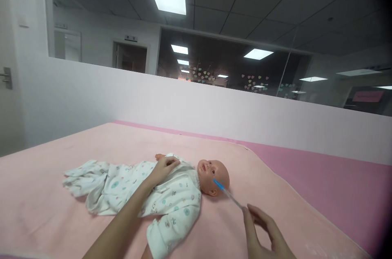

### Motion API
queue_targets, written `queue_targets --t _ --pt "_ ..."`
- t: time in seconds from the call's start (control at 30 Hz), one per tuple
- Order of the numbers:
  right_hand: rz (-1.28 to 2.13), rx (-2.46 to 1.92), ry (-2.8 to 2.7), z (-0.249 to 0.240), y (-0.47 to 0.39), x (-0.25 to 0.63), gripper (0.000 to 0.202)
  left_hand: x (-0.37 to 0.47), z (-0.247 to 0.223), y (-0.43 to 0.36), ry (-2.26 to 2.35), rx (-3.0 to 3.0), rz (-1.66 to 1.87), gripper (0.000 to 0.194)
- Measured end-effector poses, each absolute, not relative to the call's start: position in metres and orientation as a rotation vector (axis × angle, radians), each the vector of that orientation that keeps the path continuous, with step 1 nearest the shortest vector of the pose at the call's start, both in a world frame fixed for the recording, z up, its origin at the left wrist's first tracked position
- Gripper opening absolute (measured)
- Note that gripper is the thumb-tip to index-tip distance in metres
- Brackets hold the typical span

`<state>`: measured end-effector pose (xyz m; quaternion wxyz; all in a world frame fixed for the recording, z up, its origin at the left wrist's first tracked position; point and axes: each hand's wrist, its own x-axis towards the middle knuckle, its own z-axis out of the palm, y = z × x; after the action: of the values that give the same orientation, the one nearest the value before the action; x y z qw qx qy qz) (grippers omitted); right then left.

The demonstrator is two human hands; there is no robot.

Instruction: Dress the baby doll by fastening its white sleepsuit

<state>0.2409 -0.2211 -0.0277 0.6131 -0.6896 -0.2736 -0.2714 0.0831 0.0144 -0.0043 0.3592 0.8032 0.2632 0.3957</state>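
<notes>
A baby doll [217,171] in a white printed outfit [180,193] lies on its back, its bare head toward the right. Across its chest rests my left hand [163,169], fingers loosely bent over the cloth with nothing visibly held. At the lower right, my right hand [263,228] pinches the end of a thin, pale stick with a blue tip [219,184] between thumb and fingers. That blue tip is in front of the doll's cheek, near the eye; whether it touches I cannot tell. The stick's exact kind is unclear.
Under the doll spreads a peach-pink cloth [245,177], over a darker pink surface [337,181] on the right. A low white wall [183,104] with glass above it stands behind. At the far left is a door handle [6,77].
</notes>
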Motion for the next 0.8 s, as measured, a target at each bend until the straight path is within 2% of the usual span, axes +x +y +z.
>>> queue_targets --t 0.07,0.2,0.37,0.53,0.8 --pt "-0.648 -1.518 -0.787 -0.001 -0.214 0.233 0.022 0.082 -0.005 0.018 0.7 1.978 1.123 0.035" --pt "-0.434 -1.443 -1.259 0.027 -0.171 0.221 0.017 0.081 -0.009 0.025 0.706 1.798 1.156 0.035" --pt "-0.319 -1.703 -1.643 0.025 -0.089 0.216 0.019 0.081 -0.009 0.025 0.648 1.777 1.143 0.035" --pt "-0.272 -1.986 -1.844 0.013 -0.025 0.215 0.012 0.082 -0.008 0.023 0.59 1.824 1.139 0.036" --pt "-0.144 -2.134 -2.002 0.026 -0.004 0.22 0.035 0.084 -0.009 0.022 0.651 1.761 1.174 0.031"
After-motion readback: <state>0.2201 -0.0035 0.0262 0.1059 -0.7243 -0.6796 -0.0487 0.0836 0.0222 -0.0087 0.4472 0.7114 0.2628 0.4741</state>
